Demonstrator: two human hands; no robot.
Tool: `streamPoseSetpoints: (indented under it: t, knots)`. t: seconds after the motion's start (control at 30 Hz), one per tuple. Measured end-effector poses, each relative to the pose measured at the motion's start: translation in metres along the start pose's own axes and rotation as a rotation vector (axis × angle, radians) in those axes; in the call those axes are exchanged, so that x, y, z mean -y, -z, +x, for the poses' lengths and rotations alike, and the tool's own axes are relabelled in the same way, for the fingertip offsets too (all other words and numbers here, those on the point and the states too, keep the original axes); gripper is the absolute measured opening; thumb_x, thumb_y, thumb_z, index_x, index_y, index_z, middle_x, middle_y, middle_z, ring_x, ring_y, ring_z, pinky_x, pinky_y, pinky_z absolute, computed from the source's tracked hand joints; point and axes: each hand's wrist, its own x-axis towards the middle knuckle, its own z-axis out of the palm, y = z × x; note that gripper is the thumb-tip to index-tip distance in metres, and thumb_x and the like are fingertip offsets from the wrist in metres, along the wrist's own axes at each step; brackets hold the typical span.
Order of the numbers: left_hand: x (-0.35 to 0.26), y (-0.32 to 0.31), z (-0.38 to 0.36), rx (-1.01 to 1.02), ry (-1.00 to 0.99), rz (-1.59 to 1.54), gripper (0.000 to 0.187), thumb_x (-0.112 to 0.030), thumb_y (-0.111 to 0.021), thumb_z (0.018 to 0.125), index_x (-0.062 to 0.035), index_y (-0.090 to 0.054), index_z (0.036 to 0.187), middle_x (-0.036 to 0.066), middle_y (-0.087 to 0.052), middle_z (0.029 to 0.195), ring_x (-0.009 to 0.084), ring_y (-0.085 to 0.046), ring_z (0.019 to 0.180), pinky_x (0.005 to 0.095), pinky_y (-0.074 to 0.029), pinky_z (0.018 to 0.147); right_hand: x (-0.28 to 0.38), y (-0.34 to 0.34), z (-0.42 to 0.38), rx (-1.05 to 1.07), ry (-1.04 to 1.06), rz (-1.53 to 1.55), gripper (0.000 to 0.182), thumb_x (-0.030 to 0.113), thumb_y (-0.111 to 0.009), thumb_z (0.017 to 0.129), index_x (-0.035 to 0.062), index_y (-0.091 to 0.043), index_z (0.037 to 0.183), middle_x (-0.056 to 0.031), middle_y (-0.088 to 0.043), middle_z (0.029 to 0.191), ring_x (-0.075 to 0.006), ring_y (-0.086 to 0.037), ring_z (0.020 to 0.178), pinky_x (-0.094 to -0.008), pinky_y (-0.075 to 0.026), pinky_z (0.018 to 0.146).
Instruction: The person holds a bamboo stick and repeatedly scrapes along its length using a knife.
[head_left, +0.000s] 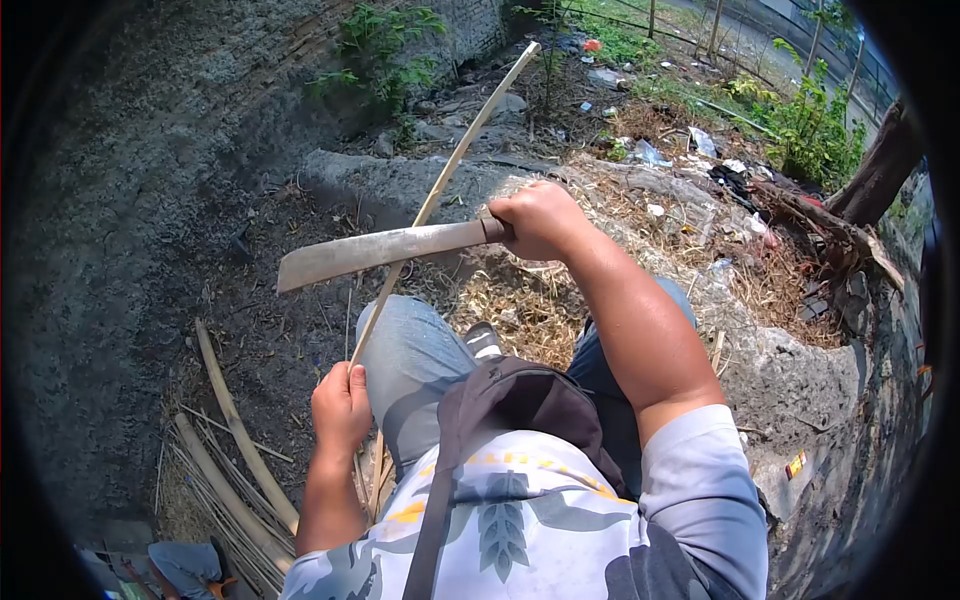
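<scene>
A long, thin split strip of bamboo [447, 178] slants up and away from my left hand [341, 405], whose fingers are wrapped round its lower part by my left knee. My right hand [540, 222] grips the handle of a machete [380, 253], held out ahead of my knees. Its broad, worn blade points left and lies across the strip, overlapping it about midway in this view. The lower end of the strip below my left hand is partly hidden by my arm and leg.
Bamboo pieces [240, 430] and thin strips lie on the ground at lower left. A rough wall [100, 250] runs along the left. Shavings [530, 315] cover the ground between my feet. A tree trunk [885, 165] leans at right. Another person's leg [188, 568] shows at bottom left.
</scene>
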Motion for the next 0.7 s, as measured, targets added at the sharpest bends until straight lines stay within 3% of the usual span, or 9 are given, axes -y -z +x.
streamPoseSetpoints:
  t: [0.1, 0.2, 0.3, 0.43, 0.47, 0.57, 0.7]
  knots:
    - [0.006, 0.005, -0.007, -0.033, 0.115, -0.04, 0.029, -0.026, -0.056, 0.107, -0.001, -0.063, 0.093, 0.022, -0.064, 0.077, 0.0451, -0.063, 0.073, 0.0509, -0.047, 0.064, -0.017, 0.005, 0.0, -0.012, -0.399, 0.328, 0.024, 0.03, -0.077, 0.085, 0.012, -0.073, 0.101, -0.016, -0.075, 0.094, -0.0373, -0.072, 0.097, -0.0494, -0.056, 0.083]
    - [0.007, 0.011, -0.008, -0.039, 0.143, -0.022, 0.029, -0.025, -0.056, 0.107, -0.001, -0.064, 0.093, 0.022, -0.064, 0.078, 0.0451, -0.062, 0.073, 0.0508, -0.048, 0.065, -0.033, -0.007, 0.002, -0.044, -0.523, 0.583, 0.031, 0.036, -0.078, 0.088, 0.01, -0.074, 0.104, -0.0179, -0.075, 0.096, -0.0386, -0.072, 0.096, -0.0478, -0.055, 0.082]
    - [0.003, 0.01, -0.003, -0.024, 0.115, -0.03, 0.029, -0.025, -0.056, 0.107, -0.001, -0.064, 0.093, 0.022, -0.064, 0.078, 0.045, -0.062, 0.073, 0.0505, -0.048, 0.065, -0.018, -0.004, -0.001, -0.028, -0.413, 0.467, 0.03, 0.036, -0.077, 0.088, 0.0095, -0.074, 0.102, -0.0182, -0.075, 0.096, -0.0388, -0.072, 0.097, -0.0487, -0.055, 0.082]
    - [-0.006, -0.002, -0.001, 0.021, 0.073, -0.136, 0.03, -0.025, -0.057, 0.107, -0.0006, -0.062, 0.09, 0.023, -0.063, 0.078, 0.0457, -0.063, 0.074, 0.0509, -0.047, 0.065, 0.016, 0.005, -0.002, 0.096, -0.025, 0.22, 0.023, 0.031, -0.079, 0.081, 0.0142, -0.073, 0.096, -0.0135, -0.075, 0.09, -0.0382, -0.072, 0.09, -0.0499, -0.058, 0.08]
    - [-0.003, -0.003, -0.001, 0.045, 0.075, -0.104, 0.031, -0.024, -0.057, 0.107, -0.0006, -0.061, 0.088, 0.023, -0.063, 0.078, 0.046, -0.062, 0.074, 0.0511, -0.047, 0.064, 0.02, 0.006, -0.002, 0.058, 0.064, 0.17, 0.02, 0.026, -0.079, 0.077, 0.0139, -0.069, 0.09, -0.0156, -0.072, 0.082, -0.0396, -0.071, 0.083, -0.0522, -0.056, 0.073]
    - [0.003, 0.0, -0.008, 0.092, 0.08, -0.024, 0.032, -0.024, -0.058, 0.106, -0.0004, -0.058, 0.085, 0.025, -0.064, 0.077, 0.0468, -0.063, 0.074, 0.0519, -0.047, 0.064, 0.013, 0.016, -0.002, 0.085, 0.134, 0.071, 0.019, 0.028, -0.079, 0.077, 0.0142, -0.069, 0.086, -0.0148, -0.071, 0.079, -0.0396, -0.071, 0.08, -0.0522, -0.056, 0.072]
    - [-0.001, 0.004, 0.002, 0.056, 0.028, 0.007, 0.032, -0.025, -0.06, 0.105, -0.0005, -0.058, 0.084, 0.025, -0.064, 0.077, 0.0472, -0.063, 0.074, 0.0544, -0.047, 0.065, 0.005, 0.006, -0.001, 0.09, 0.059, 0.116, 0.019, 0.026, -0.08, 0.075, 0.0134, -0.069, 0.083, -0.0141, -0.072, 0.078, -0.0382, -0.072, 0.079, -0.0505, -0.057, 0.071]
